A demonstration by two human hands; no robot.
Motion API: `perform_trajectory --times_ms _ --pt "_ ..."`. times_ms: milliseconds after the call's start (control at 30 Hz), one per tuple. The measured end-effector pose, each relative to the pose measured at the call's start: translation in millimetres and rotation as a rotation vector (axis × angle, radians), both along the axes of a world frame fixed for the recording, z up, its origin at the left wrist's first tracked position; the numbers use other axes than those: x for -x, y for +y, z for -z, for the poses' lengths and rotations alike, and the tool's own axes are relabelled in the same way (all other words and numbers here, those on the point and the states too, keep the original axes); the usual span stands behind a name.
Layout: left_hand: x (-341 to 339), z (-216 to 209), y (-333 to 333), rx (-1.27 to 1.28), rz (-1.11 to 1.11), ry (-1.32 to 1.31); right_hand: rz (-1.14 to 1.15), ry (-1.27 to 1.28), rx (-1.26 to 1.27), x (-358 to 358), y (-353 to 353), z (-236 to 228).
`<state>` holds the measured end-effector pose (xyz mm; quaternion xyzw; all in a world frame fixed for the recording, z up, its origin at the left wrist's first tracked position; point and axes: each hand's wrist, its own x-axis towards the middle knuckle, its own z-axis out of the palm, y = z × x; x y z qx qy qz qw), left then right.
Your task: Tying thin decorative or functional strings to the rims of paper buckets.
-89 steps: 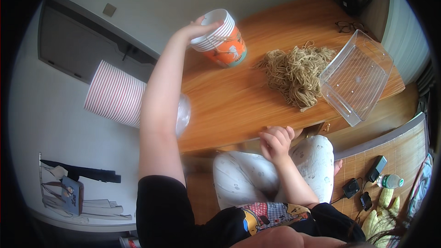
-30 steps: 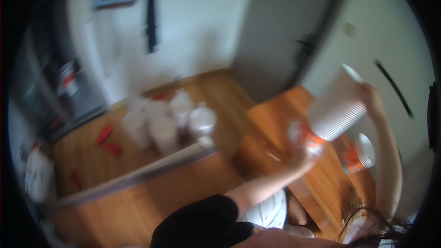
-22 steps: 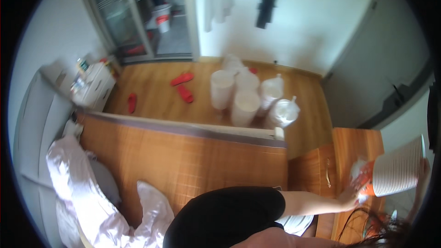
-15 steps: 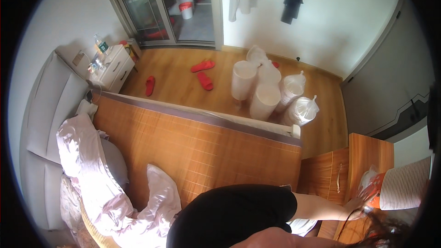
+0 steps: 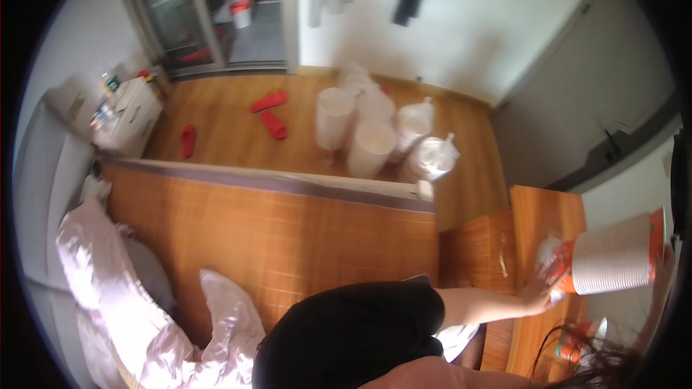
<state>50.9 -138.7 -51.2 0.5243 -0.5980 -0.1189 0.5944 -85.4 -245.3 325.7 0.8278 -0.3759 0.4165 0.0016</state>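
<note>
At the right, a long stack of nested paper bowls lies on its side in the air by the wooden cabinet. White rims line its length, and both ends are orange-red. My left hand grips the left end, where crumpled clear plastic clings; its fingers are partly hidden. Against the far end rests my right hand, blurred in the dark rim, so its fingers do not show. Below the stack, another orange and white bowl sits by the cabinet, partly covered by hair.
A bed with a woven mat fills the middle, with a pale pink satin quilt at left. Beyond it, tall white bagged stacks and red slippers are on the floor. A grey door is at right, a white nightstand at far left.
The view has swung right. The bowl stack has shifted slightly left and up relative to the cabinet, so its far orange end and my right hand now show. The lower bowl has come into sight.
</note>
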Motion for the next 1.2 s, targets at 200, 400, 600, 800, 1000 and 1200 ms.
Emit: perform_trajectory --times_ms 200,400,600,800,1000,1200 --pt "-15.3 -15.4 15.1 -0.024 0.043 0.130 0.432 0.468 0.588 -24.4 118.9 -45.7" --pt "-48.3 -22.8 22.9 0.170 0.039 0.162 0.148 0.760 0.814 -95.1 296.4 -18.1" --pt "-26.2 -17.1 11.5 0.302 0.030 0.040 0.370 0.550 0.301 -72.8 437.3 15.3" --pt "-11.4 -5.1 47.7 0.587 0.101 0.146 0.498 0.387 -0.092 -41.5 516.8 22.9" --pt "4.8 -59.8 150.8 0.059 1.411 0.455 0.437 0.504 -0.075 10.8 529.9 50.5" --pt "-13.5 -91.0 201.4 -0.328 1.667 0.271 0.299 0.234 -0.192 52.0 513.9 99.7"
